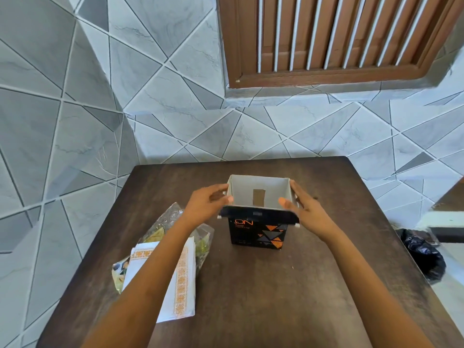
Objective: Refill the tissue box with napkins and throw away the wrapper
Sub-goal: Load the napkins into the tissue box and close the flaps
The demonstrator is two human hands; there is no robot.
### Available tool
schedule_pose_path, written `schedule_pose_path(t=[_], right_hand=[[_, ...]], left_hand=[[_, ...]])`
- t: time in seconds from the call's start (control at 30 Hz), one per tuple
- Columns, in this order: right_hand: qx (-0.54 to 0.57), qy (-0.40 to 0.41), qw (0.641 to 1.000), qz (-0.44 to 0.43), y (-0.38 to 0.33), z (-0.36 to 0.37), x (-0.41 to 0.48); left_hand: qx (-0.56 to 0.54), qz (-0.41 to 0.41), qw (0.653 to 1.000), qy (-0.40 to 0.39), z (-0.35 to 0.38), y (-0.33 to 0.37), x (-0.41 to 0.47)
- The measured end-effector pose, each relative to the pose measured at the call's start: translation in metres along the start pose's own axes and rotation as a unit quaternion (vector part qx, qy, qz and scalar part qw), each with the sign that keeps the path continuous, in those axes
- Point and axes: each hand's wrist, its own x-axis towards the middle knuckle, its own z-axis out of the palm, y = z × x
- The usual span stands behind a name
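Observation:
A black tissue box (258,233) with orange triangles stands upright near the middle of the dark table, its top open and its white inside showing nothing in it. My left hand (209,203) grips the box's left top edge, thumb inside the rim. My right hand (305,204) holds the right top edge the same way. A stack of white napkins (183,280) with orange patterned borders lies on the table at the left, partly under my left forearm. Beneath and behind the stack lies the crinkled clear plastic wrapper (173,217).
The dark wooden table (276,297) stands against a grey tiled wall. A black plastic bag (424,254) sits on the floor to the right of the table. A brown shuttered window (326,38) is above.

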Motion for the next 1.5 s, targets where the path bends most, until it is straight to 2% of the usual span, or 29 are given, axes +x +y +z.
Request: schedule_pose_path(t=[0.1,0.2,0.37,0.5,0.63,0.77,0.9,0.93,1.0,1.07,1.2,1.3,1.37,1.43,1.5], right_hand=[[0.077,-0.073,0.994,-0.003,0.004,-0.001,-0.004],[0.052,-0.111,0.992,-0.026,0.011,-0.001,-0.002],[-0.064,-0.006,0.997,-0.044,0.006,0.012,-0.003],[-0.092,0.006,0.994,-0.057,0.005,0.014,-0.006],[-0.103,0.007,0.993,-0.063,0.011,0.016,-0.024],[-0.053,0.036,0.996,-0.061,0.019,0.03,-0.038],[-0.05,0.061,0.996,-0.029,0.019,0.038,-0.04],[-0.064,0.064,0.996,-0.017,0.02,0.04,-0.04],[-0.165,0.087,0.982,-0.01,0.021,0.044,-0.041],[-0.255,0.145,0.955,-0.031,0.009,0.044,-0.047],[-0.23,0.197,0.944,-0.132,-0.05,0.057,-0.06],[-0.215,0.168,0.931,-0.241,-0.09,0.089,-0.068],[-0.203,0.117,0.926,-0.295,-0.108,0.12,-0.073],[-0.172,0.023,0.935,-0.309,-0.117,0.15,-0.077],[-0.137,-0.094,0.949,-0.266,-0.114,0.177,-0.077]], left_hand=[[-0.109,-0.038,0.987,-0.108,-0.006,-0.006,-0.003],[-0.091,-0.041,0.982,-0.16,-0.002,-0.013,-0.006],[0.006,0.012,0.999,-0.038,0.015,-0.008,-0.006],[0.065,0.02,0.998,-0.015,0.012,-0.006,-0.012],[0.063,0.01,0.998,-0.008,0.016,-0.008,-0.034],[0.051,-0.005,0.999,0.019,0.028,-0.011,-0.049],[0.029,-0.017,0.999,0.014,0.029,-0.012,-0.05],[0.018,-0.021,1.0,0.008,0.027,-0.012,-0.052],[-0.024,-0.036,0.999,0.0,0.024,-0.013,-0.058],[-0.059,-0.052,0.997,0.012,0.016,-0.013,-0.064],[-0.057,-0.073,0.993,0.07,-0.014,-0.021,-0.085],[-0.066,-0.113,0.985,0.116,-0.042,-0.037,-0.107],[-0.091,-0.146,0.974,0.151,-0.06,-0.053,-0.124],[-0.089,-0.182,0.961,0.188,-0.074,-0.069,-0.14],[-0.057,-0.228,0.948,0.215,-0.085,-0.086,-0.153]])
